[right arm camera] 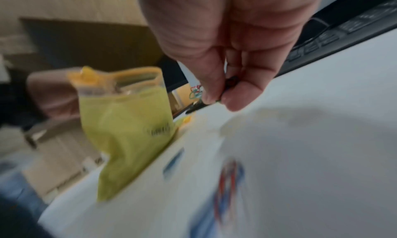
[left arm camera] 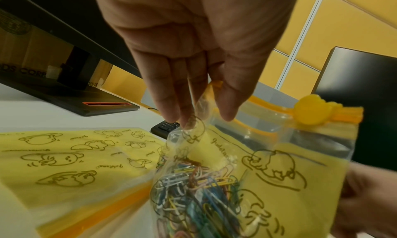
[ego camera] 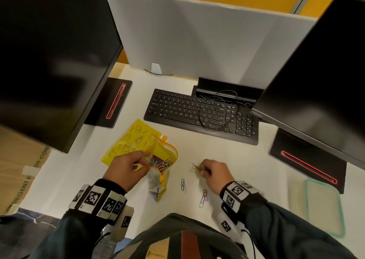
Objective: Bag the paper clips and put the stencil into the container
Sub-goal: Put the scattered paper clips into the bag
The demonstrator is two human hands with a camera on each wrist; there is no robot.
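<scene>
A yellow zip bag [ego camera: 165, 161] with cartoon prints stands open on the white desk, holding several coloured paper clips [left arm camera: 193, 187]. My left hand [ego camera: 126, 169] pinches the bag's near rim [left arm camera: 200, 105] and holds the mouth open. My right hand [ego camera: 212, 172], to the right of the bag, pinches a few paper clips [ego camera: 195, 167] just above the desk; the right wrist view [right arm camera: 217, 95] shows thumb and finger closed on them. Loose clips lie in front of that hand, a blue pair [ego camera: 183, 185] and a pink pair [ego camera: 203, 198]. A second yellow printed sheet or bag [ego camera: 130, 140] lies flat behind the first.
A clear container with a green rim [ego camera: 324, 207] sits at the desk's right edge. A black keyboard [ego camera: 199, 114] with a cable lies behind the bags. Two dark monitors [ego camera: 49, 61] on black stands flank the desk, and a grey partition [ego camera: 197, 37] closes the back.
</scene>
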